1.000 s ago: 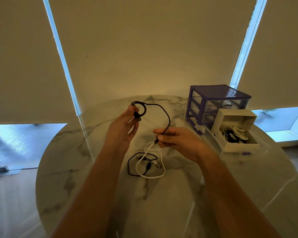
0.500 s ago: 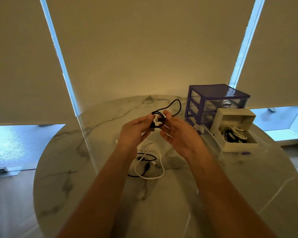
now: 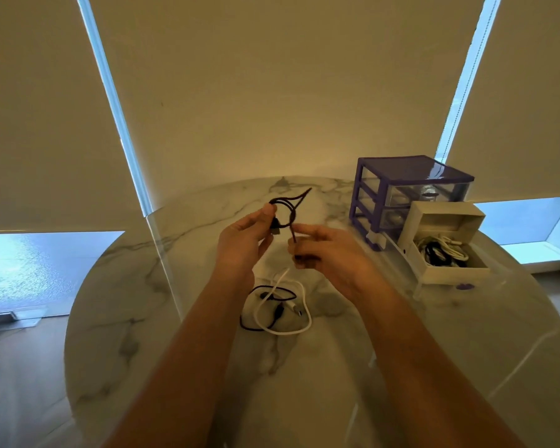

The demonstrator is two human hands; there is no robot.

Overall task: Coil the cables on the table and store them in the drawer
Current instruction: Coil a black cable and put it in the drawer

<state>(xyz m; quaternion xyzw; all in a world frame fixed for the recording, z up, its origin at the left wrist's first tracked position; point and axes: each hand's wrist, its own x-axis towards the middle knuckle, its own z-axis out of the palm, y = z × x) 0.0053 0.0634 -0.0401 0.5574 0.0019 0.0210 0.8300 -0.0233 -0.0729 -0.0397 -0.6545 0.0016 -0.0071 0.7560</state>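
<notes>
I sit at a round marble table (image 3: pixel 143 318) with grey veins. Beige roller blinds (image 3: pixel 272 76) hang ahead, daylight showing blue-white in the gaps between them and beneath their hems. Wood flooring (image 3: pixel 17 383) lies lower left.

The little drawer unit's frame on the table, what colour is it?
Purple, with clear drawers; the drawer unit shows only in the head view.
</notes>
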